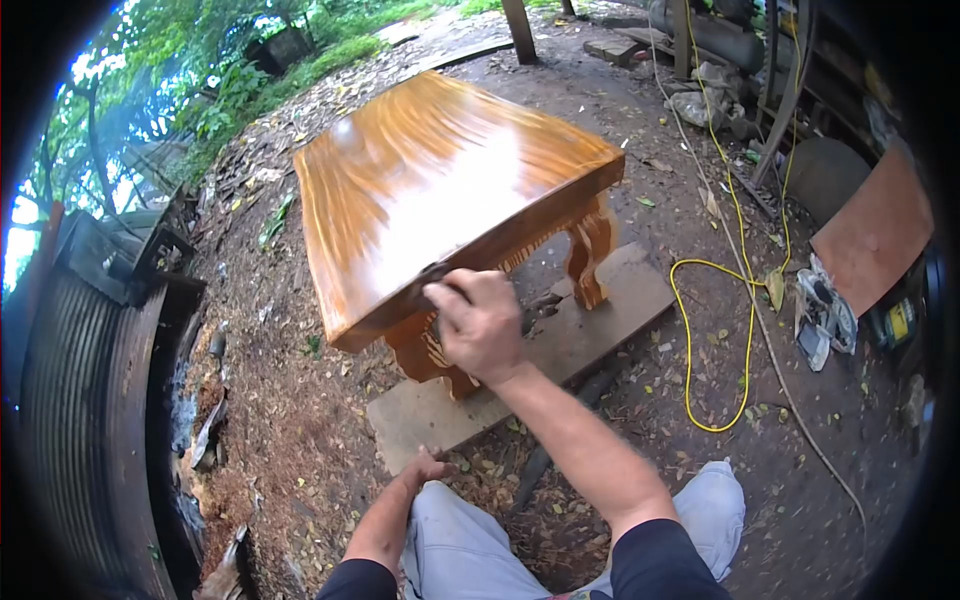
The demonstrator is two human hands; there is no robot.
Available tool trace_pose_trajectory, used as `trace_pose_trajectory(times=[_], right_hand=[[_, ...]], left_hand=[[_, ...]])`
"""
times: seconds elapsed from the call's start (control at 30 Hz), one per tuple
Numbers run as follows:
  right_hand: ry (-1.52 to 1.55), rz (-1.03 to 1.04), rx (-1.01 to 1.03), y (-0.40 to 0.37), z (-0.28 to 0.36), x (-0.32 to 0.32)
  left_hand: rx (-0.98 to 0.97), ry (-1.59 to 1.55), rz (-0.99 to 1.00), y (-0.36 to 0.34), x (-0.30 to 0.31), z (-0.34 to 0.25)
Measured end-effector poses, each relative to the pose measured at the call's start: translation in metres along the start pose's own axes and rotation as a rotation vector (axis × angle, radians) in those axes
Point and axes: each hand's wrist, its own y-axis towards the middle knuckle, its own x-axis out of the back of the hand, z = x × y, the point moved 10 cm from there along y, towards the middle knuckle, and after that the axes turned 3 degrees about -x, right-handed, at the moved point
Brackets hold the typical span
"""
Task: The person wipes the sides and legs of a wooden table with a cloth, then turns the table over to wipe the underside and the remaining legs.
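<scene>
The wooden table (395,190) is the landmark here: it stands upright ahead of the person, its glossy, swirl-grained top carrying a broad patch of glare and its carved legs resting on a flat board (640,285) laid over the leafy ground. At the table's near edge, left of that edge's middle, the right hand (480,325) has its fingers curled round a small dark piece (432,273), pinching it against the rim; what the piece is made of is too small to tell. The left hand (425,467) is lower, short of the table and apart from it, beside the knee of the pale trousers (460,545); whether its fingers are spread or closed I cannot tell. The step in hand looks like working the dark piece along the table's near edge, a surface treatment of some kind by my judgement. The next move seems to call for even, light pressure and a grip that follows the rim without catching its corner. To the right of the table a yellow cord (748,340) loops on the ground, and beyond it leans a reddish-brown panel (875,235).
</scene>
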Motion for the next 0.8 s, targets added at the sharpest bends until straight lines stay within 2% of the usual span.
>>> trace_pose_trajectory(times=[0.13, 0.23, 0.33, 0.37, 0.47, 0.57, 0.7, 0.77, 0.8], right_hand=[[-0.007, 0.030, -0.004, -0.005, -0.008, -0.012], [-0.200, -0.002, -0.135, -0.029, -0.072, 0.004], [-0.243, -0.080, -0.189, -0.028, -0.093, 0.036], [-0.202, -0.076, -0.151, -0.020, -0.083, 0.035], [-0.069, -0.039, -0.062, 0.007, -0.032, 0.023], [-0.017, 0.046, 0.020, 0.010, -0.007, 0.001], [-0.193, 0.043, -0.107, -0.014, -0.064, 0.006], [-0.287, -0.050, -0.274, -0.023, -0.110, 0.031], [-0.290, -0.100, -0.262, -0.016, -0.114, 0.042]], left_hand=[[-0.016, 0.016, 0.002, 0.010, -0.004, 0.010], [-0.009, -0.002, 0.013, 0.017, -0.011, 0.015], [-0.010, 0.030, 0.069, -0.002, -0.003, -0.004], [-0.012, 0.048, 0.095, -0.012, 0.000, -0.014], [0.012, 0.036, 0.045, 0.015, -0.010, 0.013], [0.010, -0.097, 0.061, 0.016, -0.012, 0.016], [-0.001, -0.038, -0.010, 0.017, -0.007, 0.014], [0.022, -0.028, -0.001, 0.007, -0.005, 0.010], [0.013, -0.040, 0.000, 0.008, -0.004, 0.009]])
